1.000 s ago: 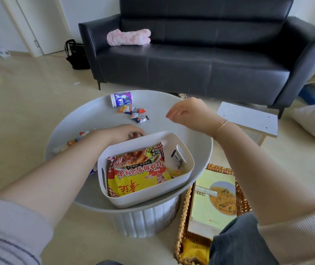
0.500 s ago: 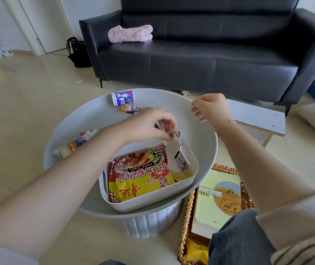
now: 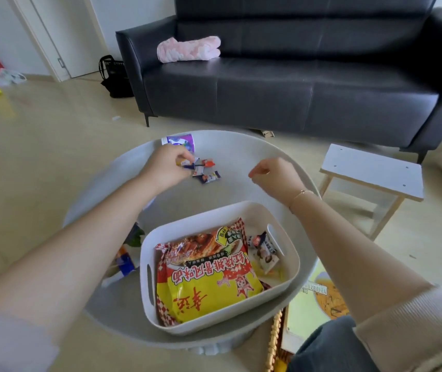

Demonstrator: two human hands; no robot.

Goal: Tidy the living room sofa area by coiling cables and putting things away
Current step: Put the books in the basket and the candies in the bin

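Note:
A white storage basket (image 3: 287, 275) sits at the near side of the round grey table (image 3: 241, 146). A red and yellow noodle packet (image 3: 206, 277) and a small snack packet (image 3: 264, 252) lie inside it. At the table's far side lie small wrapped candies (image 3: 209, 177) next to a purple cup (image 3: 181, 140) on its side. My left hand (image 3: 166, 167) reaches over the candies, its fingers pinching one of them. My right hand (image 3: 273, 175) hovers over the table to the right, fingers loosely curled, holding nothing.
A dark sofa (image 3: 295, 84) with a pink towel (image 3: 189, 49) stands behind the table. A white stool (image 3: 372, 170) is at the right. A wicker basket (image 3: 274, 342) with a book (image 3: 313, 296) sits on the floor by my knee. More packets (image 3: 124, 261) lie left of the basket.
My left hand moved from above the basket to the far candies and pinched one. A small packet now lies in the basket's right side. My right hand stayed above the table.

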